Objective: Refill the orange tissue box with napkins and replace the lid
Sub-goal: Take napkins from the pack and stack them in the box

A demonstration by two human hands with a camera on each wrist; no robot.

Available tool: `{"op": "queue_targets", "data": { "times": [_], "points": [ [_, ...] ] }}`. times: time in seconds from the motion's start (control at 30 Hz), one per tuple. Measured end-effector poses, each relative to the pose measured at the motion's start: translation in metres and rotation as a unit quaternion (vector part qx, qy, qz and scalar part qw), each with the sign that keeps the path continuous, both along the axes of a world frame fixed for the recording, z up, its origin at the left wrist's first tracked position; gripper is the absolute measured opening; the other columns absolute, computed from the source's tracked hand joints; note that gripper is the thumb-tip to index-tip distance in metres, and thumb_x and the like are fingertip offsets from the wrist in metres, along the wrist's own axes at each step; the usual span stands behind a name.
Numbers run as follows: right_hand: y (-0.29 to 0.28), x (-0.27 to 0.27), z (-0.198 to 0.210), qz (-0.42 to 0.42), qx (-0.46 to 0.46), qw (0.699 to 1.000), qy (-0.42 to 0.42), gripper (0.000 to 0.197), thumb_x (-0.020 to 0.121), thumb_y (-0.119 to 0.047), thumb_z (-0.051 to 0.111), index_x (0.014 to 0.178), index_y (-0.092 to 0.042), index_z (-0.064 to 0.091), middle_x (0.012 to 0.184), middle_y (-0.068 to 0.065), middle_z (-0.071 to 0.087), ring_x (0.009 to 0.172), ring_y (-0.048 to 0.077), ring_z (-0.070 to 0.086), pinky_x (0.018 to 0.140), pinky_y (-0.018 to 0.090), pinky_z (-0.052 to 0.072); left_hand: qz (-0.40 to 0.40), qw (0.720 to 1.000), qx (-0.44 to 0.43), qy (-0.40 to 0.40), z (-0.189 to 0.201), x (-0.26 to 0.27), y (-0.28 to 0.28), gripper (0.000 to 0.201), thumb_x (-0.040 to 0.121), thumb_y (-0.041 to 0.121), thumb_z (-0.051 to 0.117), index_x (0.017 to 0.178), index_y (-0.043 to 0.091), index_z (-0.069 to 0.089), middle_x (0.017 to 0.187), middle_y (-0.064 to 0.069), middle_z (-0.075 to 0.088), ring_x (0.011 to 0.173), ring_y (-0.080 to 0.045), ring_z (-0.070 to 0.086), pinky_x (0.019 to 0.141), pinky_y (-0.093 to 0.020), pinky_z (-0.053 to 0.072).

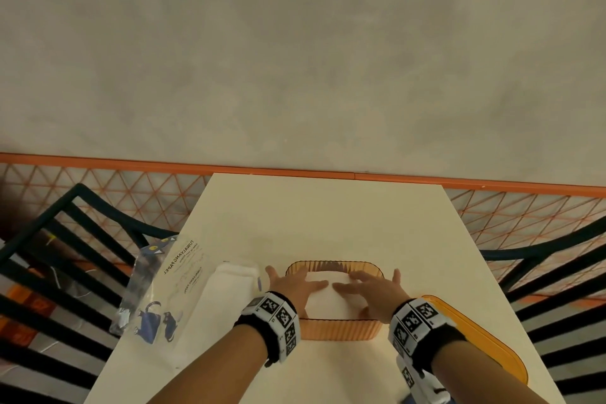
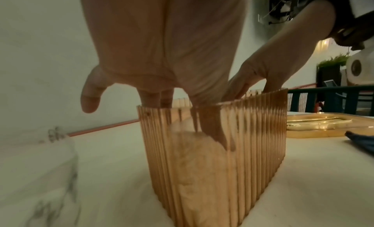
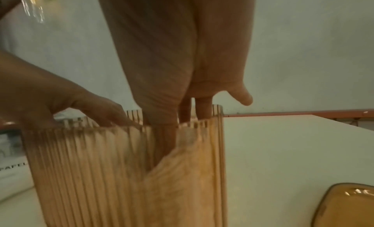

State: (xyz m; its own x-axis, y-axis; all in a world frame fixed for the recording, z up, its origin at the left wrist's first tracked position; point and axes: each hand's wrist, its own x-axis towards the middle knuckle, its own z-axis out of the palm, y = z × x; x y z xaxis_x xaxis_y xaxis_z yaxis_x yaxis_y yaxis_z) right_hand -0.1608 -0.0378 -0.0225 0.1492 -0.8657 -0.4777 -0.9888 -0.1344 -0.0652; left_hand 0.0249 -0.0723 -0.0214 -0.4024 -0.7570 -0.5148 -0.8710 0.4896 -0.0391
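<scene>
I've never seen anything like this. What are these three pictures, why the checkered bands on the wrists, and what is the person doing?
No robot: a person wears three cameras. One on the head looks down; one on each patterned wristband looks along the fingers. The left hand and right hand press flat on white napkins inside the ribbed orange tissue box. Neither hand grips anything. On the cream table, the orange lid lies to the right, a napkin packet to the left.
</scene>
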Motion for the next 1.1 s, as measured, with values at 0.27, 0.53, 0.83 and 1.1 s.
{"op": "queue_targets", "data": {
  "times": [0.27,0.53,0.83,1.1],
  "points": [
    [0.000,0.001,-0.005,-0.013,-0.003,1.000,0.014,0.074,0.093,-0.006,0.045,0.140,-0.054,0.015,0.158,-0.009,0.012,0.140,0.024,0.029,0.107,0.070,-0.001,0.025,0.999,0.030,-0.003,0.000,-0.006,-0.004,0.070,0.092,0.024,0.052,0.142,0.051,0.011,0.152,-0.008,0.019,0.136,-0.036,0.031,0.110,-0.066,0.002],
    [0.002,-0.005,-0.003,-0.021,-0.038,0.998,-0.045,0.063,0.092,-0.015,0.051,0.139,-0.050,0.027,0.156,-0.011,0.017,0.142,0.017,0.025,0.107,0.069,-0.004,0.038,0.998,0.021,0.052,0.011,0.000,0.004,0.067,0.090,0.029,0.057,0.145,0.039,0.020,0.154,-0.005,0.017,0.142,-0.027,0.021,0.113,-0.063,0.006],
    [0.015,-0.025,-0.022,-0.137,-0.232,0.947,-0.176,0.045,0.092,-0.002,0.044,0.135,-0.016,0.045,0.148,0.009,0.030,0.126,0.026,0.045,0.101,0.033,0.045,0.352,0.889,-0.184,0.227,-0.009,0.094,0.011,0.031,0.096,0.020,0.041,0.125,0.019,0.050,0.132,-0.004,0.043,0.122,-0.023,0.041,0.095,-0.037,0.043],
    [0.017,-0.013,-0.029,-0.233,-0.105,0.944,-0.209,0.073,0.092,0.006,0.034,0.148,-0.013,-0.008,0.147,0.016,0.031,0.124,0.027,0.048,0.101,0.031,0.042,0.410,0.906,-0.064,0.080,-0.070,0.111,0.019,0.065,0.086,0.053,0.052,0.135,0.018,0.028,0.144,-0.005,0.025,0.132,-0.027,0.028,0.102,-0.044,0.039]
  ]
}}
